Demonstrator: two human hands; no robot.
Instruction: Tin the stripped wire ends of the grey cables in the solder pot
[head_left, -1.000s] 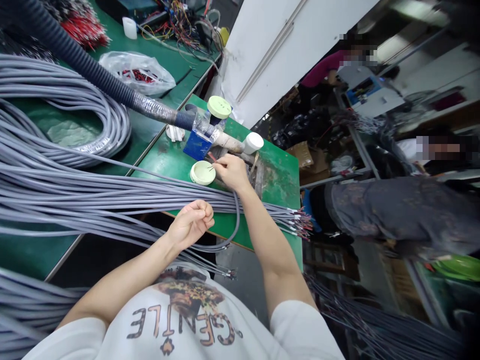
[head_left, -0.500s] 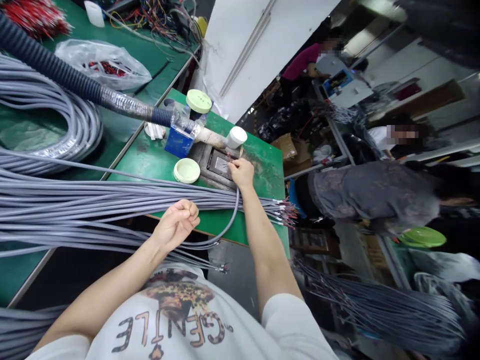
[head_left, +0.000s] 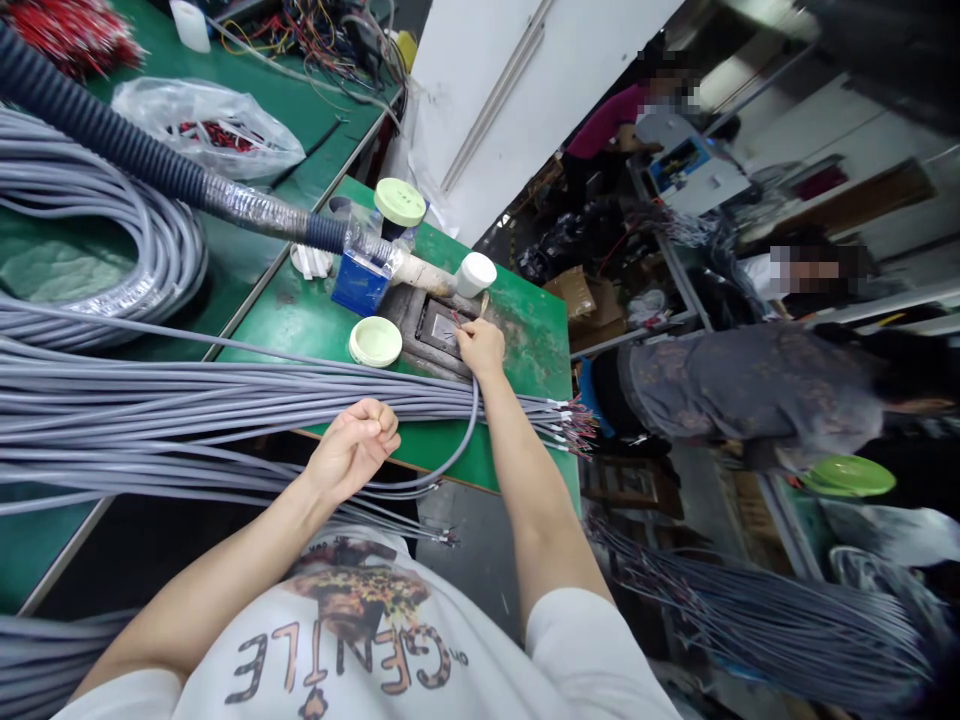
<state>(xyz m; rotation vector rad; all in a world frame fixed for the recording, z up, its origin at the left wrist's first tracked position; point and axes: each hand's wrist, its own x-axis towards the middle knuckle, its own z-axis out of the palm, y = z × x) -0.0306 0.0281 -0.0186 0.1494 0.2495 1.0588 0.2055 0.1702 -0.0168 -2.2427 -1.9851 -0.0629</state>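
My right hand (head_left: 480, 346) pinches the stripped end of a grey cable (head_left: 454, 452) and holds its thin wire tips over a small dark metal pot (head_left: 439, 327) set in the green bench. The cable loops down from that hand and back toward my left hand (head_left: 354, 447), which is closed in a fist around it just in front of the bench edge. A thick bundle of grey cables (head_left: 187, 400) lies across the bench beneath both hands, its stripped ends (head_left: 574, 422) fanning out at the right.
A round pale green dish (head_left: 375, 342) sits left of the pot. A blue box (head_left: 360, 283), a green-capped bottle (head_left: 400, 207) and a white cap (head_left: 475, 274) stand behind it. A corrugated dark hose (head_left: 112, 135) crosses the bench. Other people work at the right.
My right hand moved from the pale green dish rightward to the dark pot, carrying the cable end. The left fist stayed put. The view shifted slightly.
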